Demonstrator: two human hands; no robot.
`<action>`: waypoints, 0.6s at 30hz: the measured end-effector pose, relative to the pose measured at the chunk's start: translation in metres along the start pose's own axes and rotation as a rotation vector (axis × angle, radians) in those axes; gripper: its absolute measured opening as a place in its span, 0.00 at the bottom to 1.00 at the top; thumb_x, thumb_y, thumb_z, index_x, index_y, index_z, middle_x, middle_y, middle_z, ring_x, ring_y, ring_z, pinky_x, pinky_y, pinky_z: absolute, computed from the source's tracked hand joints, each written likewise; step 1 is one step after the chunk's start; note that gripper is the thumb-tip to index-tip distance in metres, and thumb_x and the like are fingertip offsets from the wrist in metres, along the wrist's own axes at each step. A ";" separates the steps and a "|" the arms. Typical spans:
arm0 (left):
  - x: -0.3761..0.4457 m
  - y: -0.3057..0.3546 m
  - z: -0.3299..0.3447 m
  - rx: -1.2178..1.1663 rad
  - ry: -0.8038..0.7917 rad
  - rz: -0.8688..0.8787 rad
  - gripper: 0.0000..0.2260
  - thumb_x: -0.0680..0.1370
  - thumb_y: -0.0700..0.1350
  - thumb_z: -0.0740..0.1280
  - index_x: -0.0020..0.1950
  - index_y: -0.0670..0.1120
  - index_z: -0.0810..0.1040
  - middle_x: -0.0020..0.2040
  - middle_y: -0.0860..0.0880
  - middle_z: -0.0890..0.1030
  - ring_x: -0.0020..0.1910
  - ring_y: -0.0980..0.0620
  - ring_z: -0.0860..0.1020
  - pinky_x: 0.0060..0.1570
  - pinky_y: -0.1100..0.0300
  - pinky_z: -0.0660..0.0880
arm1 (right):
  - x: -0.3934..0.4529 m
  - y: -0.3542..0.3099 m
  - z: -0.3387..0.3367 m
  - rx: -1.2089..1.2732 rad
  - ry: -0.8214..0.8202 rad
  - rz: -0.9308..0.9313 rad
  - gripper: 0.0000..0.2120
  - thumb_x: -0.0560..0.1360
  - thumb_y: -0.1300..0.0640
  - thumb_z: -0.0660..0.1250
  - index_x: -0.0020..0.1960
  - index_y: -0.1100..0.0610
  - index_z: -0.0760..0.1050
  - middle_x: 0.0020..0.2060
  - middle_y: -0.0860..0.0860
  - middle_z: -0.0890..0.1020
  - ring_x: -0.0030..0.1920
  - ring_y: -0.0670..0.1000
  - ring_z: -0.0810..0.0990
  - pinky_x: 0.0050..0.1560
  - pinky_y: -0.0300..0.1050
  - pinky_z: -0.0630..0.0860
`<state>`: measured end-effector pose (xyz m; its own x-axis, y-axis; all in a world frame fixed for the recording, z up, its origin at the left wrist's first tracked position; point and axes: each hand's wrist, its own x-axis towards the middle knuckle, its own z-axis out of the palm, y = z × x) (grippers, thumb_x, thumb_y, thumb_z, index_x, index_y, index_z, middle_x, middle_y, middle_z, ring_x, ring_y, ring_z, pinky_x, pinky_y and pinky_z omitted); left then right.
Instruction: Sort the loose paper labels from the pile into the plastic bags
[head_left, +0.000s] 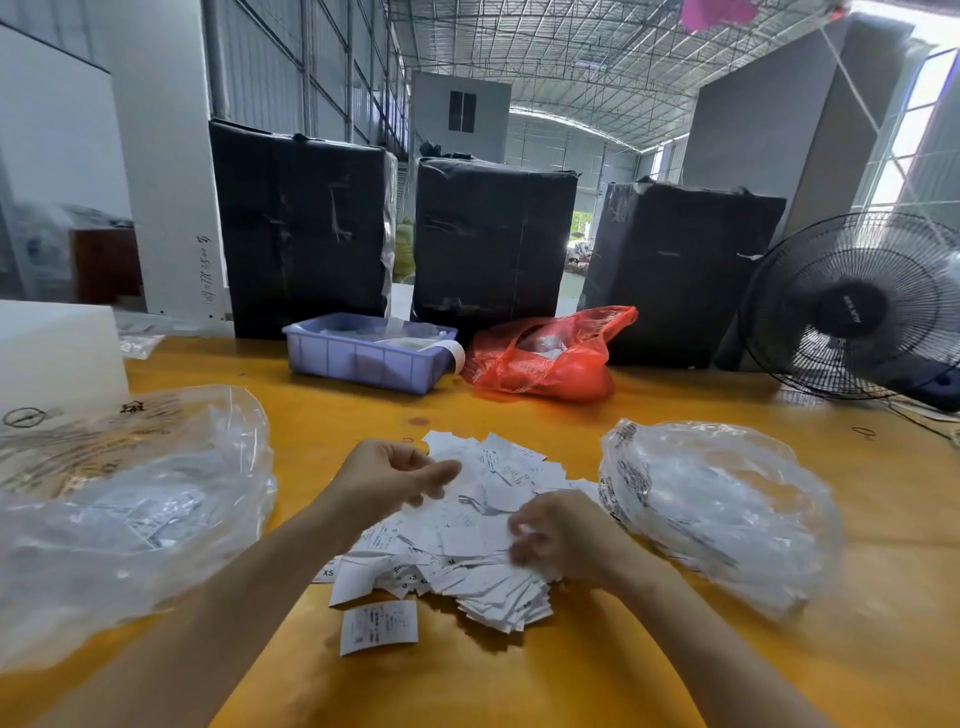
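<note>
A pile of white paper labels (467, 525) lies in the middle of the yellow table (597, 675). One label (378, 626) lies apart at the pile's near edge. My left hand (389, 475) hovers over the pile's left side with loosely curled fingers; nothing shows in its grip. My right hand (558, 535) is on the pile's right side, its fingers curled round a few labels, somewhat blurred. A clear plastic bag (119, 514) with labels inside lies to the left. A second clear plastic bag (722, 509) with labels lies to the right.
A blue plastic bin (363, 358) and a red plastic bag (545, 353) sit at the table's far side. Three black wrapped bales (493, 239) stand behind. A black fan (852, 306) is at far right. A white block (57, 353) stands at far left.
</note>
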<state>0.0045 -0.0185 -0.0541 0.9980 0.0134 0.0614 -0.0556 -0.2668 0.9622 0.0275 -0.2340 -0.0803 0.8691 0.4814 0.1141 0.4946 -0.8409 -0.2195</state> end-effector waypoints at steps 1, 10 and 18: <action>0.001 -0.001 0.000 -0.014 0.001 -0.002 0.14 0.65 0.54 0.74 0.37 0.42 0.82 0.32 0.50 0.83 0.25 0.62 0.73 0.26 0.69 0.70 | 0.002 0.004 0.002 -0.011 0.030 -0.016 0.06 0.73 0.55 0.70 0.40 0.57 0.80 0.39 0.53 0.83 0.41 0.51 0.79 0.38 0.40 0.68; 0.002 -0.003 0.005 -0.106 -0.062 -0.027 0.06 0.74 0.40 0.71 0.43 0.37 0.83 0.39 0.43 0.85 0.27 0.57 0.75 0.32 0.65 0.72 | -0.001 0.011 -0.016 0.697 0.395 0.207 0.13 0.77 0.64 0.63 0.34 0.61 0.76 0.29 0.54 0.76 0.30 0.50 0.73 0.30 0.41 0.67; -0.004 0.007 0.014 -0.277 -0.116 -0.084 0.06 0.67 0.40 0.75 0.42 0.40 0.83 0.41 0.44 0.85 0.32 0.57 0.80 0.32 0.68 0.76 | -0.008 -0.004 -0.034 1.491 0.087 0.217 0.08 0.76 0.64 0.64 0.52 0.68 0.78 0.44 0.63 0.84 0.43 0.58 0.85 0.40 0.45 0.81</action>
<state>0.0001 -0.0338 -0.0513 0.9952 -0.0900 -0.0372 0.0376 0.0033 0.9993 0.0191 -0.2427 -0.0474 0.9461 0.3238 -0.0054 -0.0561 0.1474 -0.9875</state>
